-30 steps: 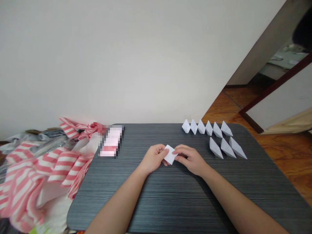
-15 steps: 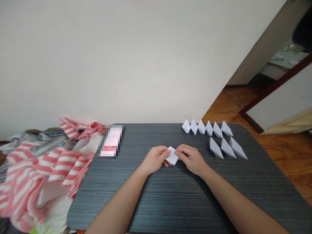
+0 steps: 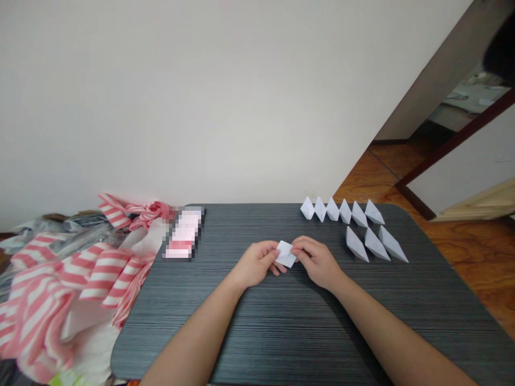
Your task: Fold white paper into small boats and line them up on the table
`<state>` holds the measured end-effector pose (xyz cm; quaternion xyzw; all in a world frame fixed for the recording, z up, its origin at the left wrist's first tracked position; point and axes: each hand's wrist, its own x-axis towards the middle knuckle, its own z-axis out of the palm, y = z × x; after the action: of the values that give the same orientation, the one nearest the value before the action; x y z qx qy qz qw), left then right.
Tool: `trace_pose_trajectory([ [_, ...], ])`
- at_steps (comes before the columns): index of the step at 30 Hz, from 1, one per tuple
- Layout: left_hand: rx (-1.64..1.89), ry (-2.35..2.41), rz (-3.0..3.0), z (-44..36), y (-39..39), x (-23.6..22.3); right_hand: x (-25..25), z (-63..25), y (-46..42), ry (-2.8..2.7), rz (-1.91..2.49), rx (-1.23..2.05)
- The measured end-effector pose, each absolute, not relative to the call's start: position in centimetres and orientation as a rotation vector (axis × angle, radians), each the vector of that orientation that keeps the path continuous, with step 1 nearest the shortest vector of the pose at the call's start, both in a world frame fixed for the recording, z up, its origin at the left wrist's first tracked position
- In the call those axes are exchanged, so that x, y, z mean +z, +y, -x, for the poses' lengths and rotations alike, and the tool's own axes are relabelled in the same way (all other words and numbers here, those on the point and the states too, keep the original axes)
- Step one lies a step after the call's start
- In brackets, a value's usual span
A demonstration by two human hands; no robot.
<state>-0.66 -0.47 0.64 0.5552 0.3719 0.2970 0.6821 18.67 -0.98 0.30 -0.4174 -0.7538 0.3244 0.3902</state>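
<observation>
A small folded piece of white paper (image 3: 286,255) is held between my two hands above the dark table. My left hand (image 3: 258,262) pinches its left corner, thumb on top and some fingers showing underneath. On the opposite side, my right hand (image 3: 316,259) grips the right corner between thumb and fingers. To the right of my hands stand several folded white paper boats. One row of these paper boats (image 3: 345,211) runs along the far edge, and three larger paper boats (image 3: 376,245) sit nearer to me.
The dark wood-grain table (image 3: 257,332) stands against a pale wall (image 3: 241,96). A blurred-out flat item (image 3: 184,232) lies at its left edge. Red-and-white striped cloth (image 3: 100,271) is heaped beside the table on the left. Wooden floor (image 3: 462,241) shows at the right.
The folded paper has turned slightly and shifted a little right and up between my fingers. My right hand has moved up slightly. The paper boats stay where they were.
</observation>
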Motion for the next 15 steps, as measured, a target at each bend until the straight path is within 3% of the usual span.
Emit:
trace_pose_trajectory([
  [15, 0.662, 0.828, -1.292, 0.53, -0.75, 0.73, 0.52, -18.58, -1.16, -1.857, 1.138, 0.82],
])
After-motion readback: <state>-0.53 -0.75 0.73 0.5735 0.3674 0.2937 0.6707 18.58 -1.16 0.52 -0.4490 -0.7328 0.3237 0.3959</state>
